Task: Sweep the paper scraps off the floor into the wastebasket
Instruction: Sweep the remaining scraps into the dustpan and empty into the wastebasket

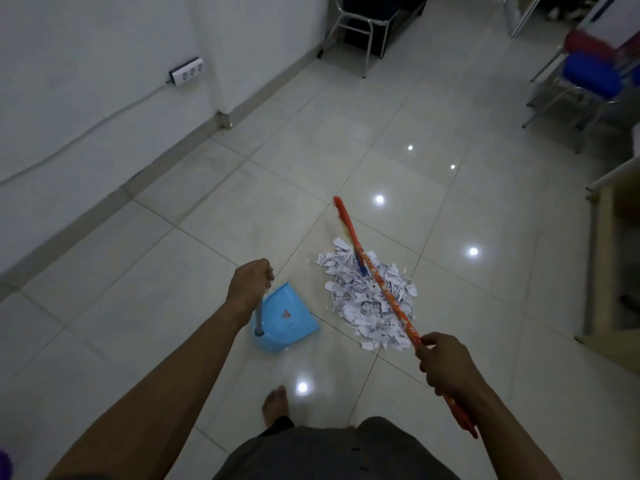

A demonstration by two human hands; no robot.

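I hold the dustpan handle in my closed left hand, the broom gripped in my right hand. Gathering stage: next, draw the scraps panward.

Both bare arms reached forward and down, well apart. The left hand was fisted, knuckles up, its grip closed round a handle. The right hand sat lower and nearer the body, fingers curled tight round a stick, wrist bent inward. One bare foot stood between the arms.
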